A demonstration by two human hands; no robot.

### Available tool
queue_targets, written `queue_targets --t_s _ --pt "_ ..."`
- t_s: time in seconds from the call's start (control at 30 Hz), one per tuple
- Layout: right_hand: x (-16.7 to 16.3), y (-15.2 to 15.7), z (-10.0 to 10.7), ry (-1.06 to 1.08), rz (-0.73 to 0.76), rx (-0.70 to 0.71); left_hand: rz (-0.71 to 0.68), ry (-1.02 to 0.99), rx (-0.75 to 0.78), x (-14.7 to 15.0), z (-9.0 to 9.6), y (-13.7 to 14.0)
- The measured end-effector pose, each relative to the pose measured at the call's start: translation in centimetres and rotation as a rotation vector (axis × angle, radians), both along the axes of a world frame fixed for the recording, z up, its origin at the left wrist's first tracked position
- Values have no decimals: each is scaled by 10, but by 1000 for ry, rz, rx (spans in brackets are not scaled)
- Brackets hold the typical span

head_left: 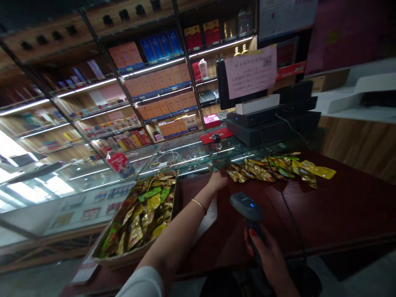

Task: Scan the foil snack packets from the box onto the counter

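My right hand [267,251] is wrapped round the handle of a dark barcode scanner [247,207], which shows a small blue light on top. My left hand [218,180] reaches across the dark red table to the left end of a row of foil snack packets [258,170]. Its fingers are blurred and partly hidden, so I cannot make out whether they grip anything. Gold, green and yellow packets fill an open cardboard box [175,202] to the left of my left arm.
Behind the table [343,202] runs a glass display counter [192,150]. A cash register [272,119] with a pink paper sign [252,71] stands at the back right. The scanner's cable [289,206] crosses the tabletop. Lit shelves [159,62] of boxed goods line the wall.
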State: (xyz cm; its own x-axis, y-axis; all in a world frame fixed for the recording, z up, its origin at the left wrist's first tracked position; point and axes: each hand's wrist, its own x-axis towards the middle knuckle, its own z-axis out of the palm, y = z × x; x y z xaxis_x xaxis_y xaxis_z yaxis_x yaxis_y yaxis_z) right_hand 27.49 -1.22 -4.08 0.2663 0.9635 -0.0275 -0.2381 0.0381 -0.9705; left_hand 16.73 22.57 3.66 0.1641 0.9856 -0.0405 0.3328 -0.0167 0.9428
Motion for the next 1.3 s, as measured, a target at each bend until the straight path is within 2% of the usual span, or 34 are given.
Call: queue_targets --t_s 0.13,0.17,0.23,0.3,0.37,0.43,0.53,0.6,0.67,0.77,0.87,0.93,1.0,1.1,1.17,1.23,1.3 --pt "1 -2 -5 -95 56 39 116 415 396 -104 50 -14" --pt "1 -3 -6 -113 63 56 155 518 433 -132 63 -14" --pt "0 -4 -6 -139 76 78 211 718 398 -182 83 -12" --pt "0 -4 -6 -161 81 85 225 950 337 -220 94 -6" --pt "0 -4 -5 -180 75 92 207 1109 289 -243 94 0" --pt "0 -4 -4 -182 74 99 179 1170 246 -252 86 5" --pt "1 -3 -3 -150 89 110 152 1213 200 -251 72 7" --pt "2 -3 -3 -132 91 109 153 1241 201 -248 71 5" --pt "3 -4 -3 -128 92 105 174 1266 213 -246 79 0" --pt "5 -3 -5 -124 100 109 246 1279 261 -237 102 -20" --pt "5 -2 -7 -117 111 109 295 1128 466 -210 111 -60" --pt "4 -2 -7 -115 111 106 175 958 623 -180 95 -93" --pt "4 -3 -7 -115 103 106 -17 849 693 -148 61 -122" --pt "3 -4 -4 -119 94 112 -161 838 656 -113 1 -150" --pt "4 -4 -2 -123 100 117 -207 831 604 -104 -27 -156" --pt "5 -5 1 -120 111 118 -237 783 566 -103 -38 -155" --pt "5 -5 3 -111 111 112 -248 722 532 -106 -33 -149"
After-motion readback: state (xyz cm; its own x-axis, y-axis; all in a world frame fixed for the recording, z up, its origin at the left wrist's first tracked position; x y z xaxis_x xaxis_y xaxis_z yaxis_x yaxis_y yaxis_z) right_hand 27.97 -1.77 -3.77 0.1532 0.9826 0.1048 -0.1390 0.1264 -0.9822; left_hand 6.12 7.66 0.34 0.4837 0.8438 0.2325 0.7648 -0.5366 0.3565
